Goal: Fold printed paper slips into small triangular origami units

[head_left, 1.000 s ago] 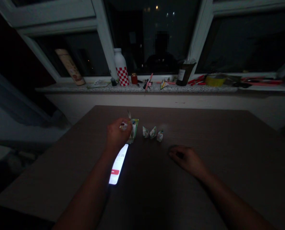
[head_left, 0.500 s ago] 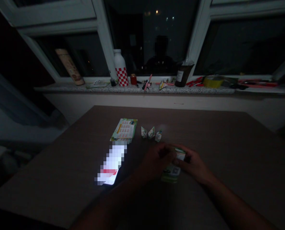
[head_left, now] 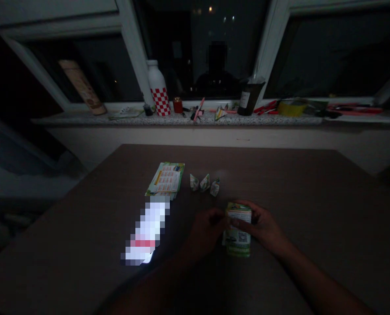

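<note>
A folded printed leaflet (head_left: pixel 238 243), green and white with a QR code, is held upright just above the table. My right hand (head_left: pixel 266 226) grips its right side, thumb across the front and fingers behind. At the left edge of the paper, my left hand (head_left: pixel 205 228) is closed in a pinch; dim light hides its fingertips partly. Three small folded paper pieces (head_left: pixel 205 183) stand in a row beyond my hands. Left of them lies a stack of printed leaflets (head_left: pixel 166 178), and nearer to me a lit phone (head_left: pixel 147 229) with a blurred-out screen.
The brown table (head_left: pixel 296 183) reaches to the wall below a granite windowsill (head_left: pixel 178 119). On the sill stand a checkered bottle (head_left: pixel 158 89), a tan tumbler (head_left: pixel 83 87), a small red jar (head_left: pixel 177 105), a dark cup (head_left: pixel 250 98) and several pens and red-handled tools (head_left: pixel 267 107).
My left hand has shifted left and down from the top of the leaflet to its left edge, so more of the printed front shows. The camera view has turned slightly.
</note>
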A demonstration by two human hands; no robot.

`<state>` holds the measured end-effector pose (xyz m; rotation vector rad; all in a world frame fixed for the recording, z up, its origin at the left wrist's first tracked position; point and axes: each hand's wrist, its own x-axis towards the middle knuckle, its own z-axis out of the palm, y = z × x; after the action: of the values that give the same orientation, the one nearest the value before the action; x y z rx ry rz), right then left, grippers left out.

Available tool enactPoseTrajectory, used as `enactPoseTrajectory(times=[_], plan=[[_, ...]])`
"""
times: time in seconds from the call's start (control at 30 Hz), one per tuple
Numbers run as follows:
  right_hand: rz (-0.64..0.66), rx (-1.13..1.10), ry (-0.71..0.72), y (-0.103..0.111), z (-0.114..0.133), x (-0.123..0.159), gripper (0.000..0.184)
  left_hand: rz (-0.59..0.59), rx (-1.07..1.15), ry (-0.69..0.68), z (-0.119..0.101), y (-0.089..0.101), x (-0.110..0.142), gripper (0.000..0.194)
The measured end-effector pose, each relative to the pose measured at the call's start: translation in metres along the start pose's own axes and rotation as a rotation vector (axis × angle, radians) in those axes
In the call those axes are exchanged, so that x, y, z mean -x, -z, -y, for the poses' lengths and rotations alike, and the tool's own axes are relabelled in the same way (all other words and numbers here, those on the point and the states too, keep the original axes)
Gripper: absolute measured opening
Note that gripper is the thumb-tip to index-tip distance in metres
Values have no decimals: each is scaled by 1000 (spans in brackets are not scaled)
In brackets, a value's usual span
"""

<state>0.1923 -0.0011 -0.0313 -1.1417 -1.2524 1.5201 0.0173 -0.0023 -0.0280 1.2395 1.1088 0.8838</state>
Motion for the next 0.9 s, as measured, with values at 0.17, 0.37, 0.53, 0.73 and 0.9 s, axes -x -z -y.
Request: enactPoseTrajectory(times=[0.17,0.37,0.53,0.73,0.9], plan=[[13,-66,-4,-1,-2,-1,43,-23,-71,-1,0,3,-2,27],[-45,-88,-23,-1,-2,-2,46,-30,-136,-6,-1,1,0,33],[-59,-112,-30,-3,-3,-2,46,-36,-115,-28,-1,4,1,30],[-57,-80,-26,-4,-3,-2,43,-35,-74,-5,-5,8,0,21],[-58,-63,-26,-4,-4,-2,44,-43,-118,9,-6,6,0,20]])
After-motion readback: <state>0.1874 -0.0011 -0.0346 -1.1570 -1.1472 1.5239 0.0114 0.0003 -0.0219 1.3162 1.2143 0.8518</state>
